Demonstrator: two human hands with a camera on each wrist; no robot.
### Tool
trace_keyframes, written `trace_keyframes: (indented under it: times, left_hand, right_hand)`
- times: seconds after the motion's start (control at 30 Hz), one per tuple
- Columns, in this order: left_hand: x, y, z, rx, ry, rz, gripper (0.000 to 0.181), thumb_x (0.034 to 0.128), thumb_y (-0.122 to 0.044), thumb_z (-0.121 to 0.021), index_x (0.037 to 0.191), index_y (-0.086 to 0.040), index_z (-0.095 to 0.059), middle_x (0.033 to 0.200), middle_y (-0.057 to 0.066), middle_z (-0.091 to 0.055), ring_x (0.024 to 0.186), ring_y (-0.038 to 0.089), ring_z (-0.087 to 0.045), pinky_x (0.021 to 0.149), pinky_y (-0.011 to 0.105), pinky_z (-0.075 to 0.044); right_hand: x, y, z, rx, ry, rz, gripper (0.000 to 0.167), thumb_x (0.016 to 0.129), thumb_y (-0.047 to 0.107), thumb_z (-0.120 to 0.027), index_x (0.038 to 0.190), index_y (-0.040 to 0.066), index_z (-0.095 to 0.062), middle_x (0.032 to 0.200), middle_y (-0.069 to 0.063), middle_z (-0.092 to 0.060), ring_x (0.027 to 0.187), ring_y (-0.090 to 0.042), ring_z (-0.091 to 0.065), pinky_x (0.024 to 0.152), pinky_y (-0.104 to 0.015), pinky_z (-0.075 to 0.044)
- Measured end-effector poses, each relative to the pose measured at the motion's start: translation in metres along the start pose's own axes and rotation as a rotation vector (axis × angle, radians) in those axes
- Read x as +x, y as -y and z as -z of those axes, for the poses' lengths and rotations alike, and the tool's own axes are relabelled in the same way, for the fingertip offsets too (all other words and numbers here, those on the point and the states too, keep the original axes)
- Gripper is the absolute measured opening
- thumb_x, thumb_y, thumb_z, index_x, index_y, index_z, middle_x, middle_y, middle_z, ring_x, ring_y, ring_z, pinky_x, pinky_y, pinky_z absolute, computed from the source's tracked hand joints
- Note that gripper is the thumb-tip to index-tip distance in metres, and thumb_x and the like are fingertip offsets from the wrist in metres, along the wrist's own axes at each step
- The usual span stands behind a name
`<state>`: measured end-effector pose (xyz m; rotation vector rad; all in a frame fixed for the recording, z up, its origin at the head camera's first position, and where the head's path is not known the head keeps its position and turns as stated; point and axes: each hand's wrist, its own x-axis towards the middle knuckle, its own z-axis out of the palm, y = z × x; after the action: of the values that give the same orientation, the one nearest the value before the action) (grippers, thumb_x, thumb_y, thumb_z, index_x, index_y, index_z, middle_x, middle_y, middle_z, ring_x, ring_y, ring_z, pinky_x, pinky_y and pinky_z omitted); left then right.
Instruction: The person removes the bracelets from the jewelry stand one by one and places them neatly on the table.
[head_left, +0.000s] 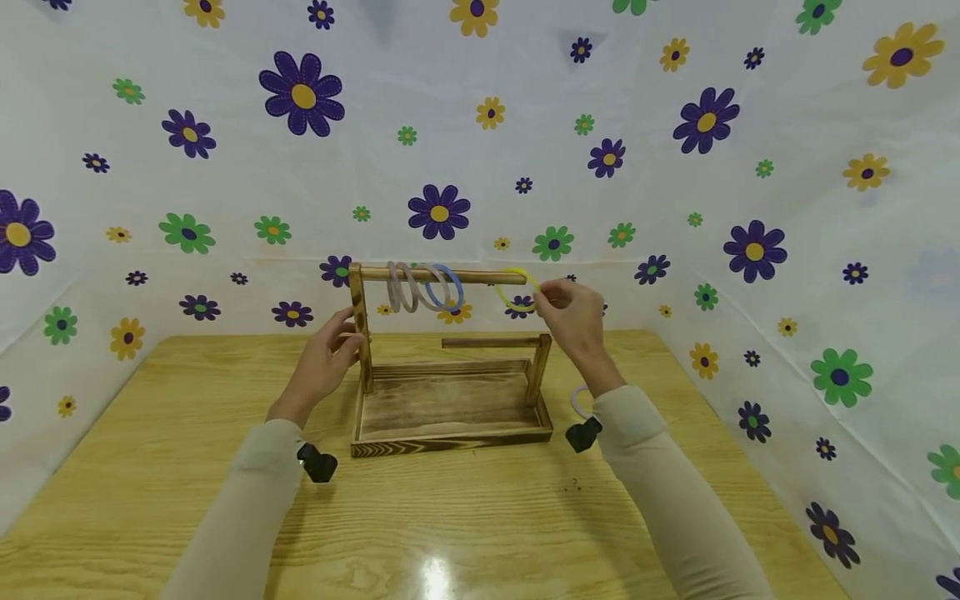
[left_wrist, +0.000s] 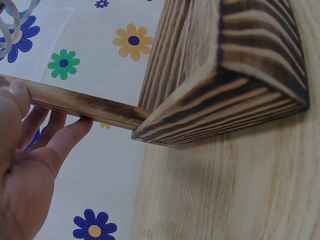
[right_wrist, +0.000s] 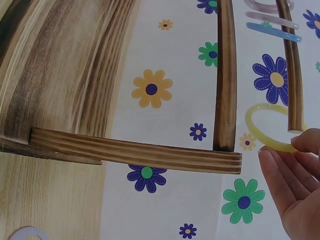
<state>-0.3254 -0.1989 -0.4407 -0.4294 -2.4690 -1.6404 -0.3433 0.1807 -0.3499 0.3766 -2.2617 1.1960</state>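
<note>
A wooden rack (head_left: 450,402) shows dark, streaky grain — matt from here. The yellow ring (right_wrist: 262,137) looks glossy, smooth plastic — the wood-grained tabletop (head_left: 450,517) gleams.

Can't read any text here tbh, no labels, brands, numbers or signs on the rack (head_left: 450,400), rings (right_wrist: 272,31) or cloth (head_left: 465,154), and the table's (head_left: 465,517) dark specks (head_left: 575,481) are too tiny

The blue ring (right_wrist: 272,31) blocks the upper rod (head_left: 483,277), with room rightward.
</note>
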Motion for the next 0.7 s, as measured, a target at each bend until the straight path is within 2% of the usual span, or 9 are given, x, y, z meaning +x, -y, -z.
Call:
trace_keyframes:
  times: [0.1,0.2,0.7]
  left_hand:
    - [0.0006,-0.0002,0.0005,0.006,0.001,0.0,0.061,0.1111,-0.028,-0.046,0.166,-0.014,-0.022,0.147,0.027,-0.049,0.134,0.046,-0.055,0.111,0.056,-0.051]
    - [0.0007,-0.0002,0.0014,0.018,-0.004,0.0,0.061,0.1114,-0.028,-0.046,0.166,-0.013,-0.023,0.146,0.027,-0.05,0.133,0.045,-0.056,0.11,0.056,-0.051]
    - [0.0007,0.0011,0.0017,0.019,0.005,0.009,0.063,0.1112,-0.031,-0.046,0.166,-0.015,-0.02,0.148,0.026,-0.048,0.135,0.045,-0.055,0.111,0.057,-0.05]
  right_hand:
    - [0.0007,-0.0012,0.0011,0.001,-0.008,-0.008,0.016,0.094,0.007,-0.073,0.104,-0.006,-0.077,0.097,-0.022,-0.078,0.081,-0.035,-0.078,0.068,-0.013,-0.058]
    - [0.002,-0.0016,0.0014,0.009,-0.015,-0.003,0.016,0.094,0.006,-0.072,0.104,-0.006,-0.077,0.097,-0.023,-0.078,0.08,-0.036,-0.077,0.064,-0.003,-0.05]
    - [-0.0002,-0.0075,0.0079,0.003,-0.053,-0.016,0.017,0.094,0.005,-0.072,0.104,-0.008,-0.076,0.095,-0.026,-0.078,0.08,-0.039,-0.077,0.063,0.0,-0.049]
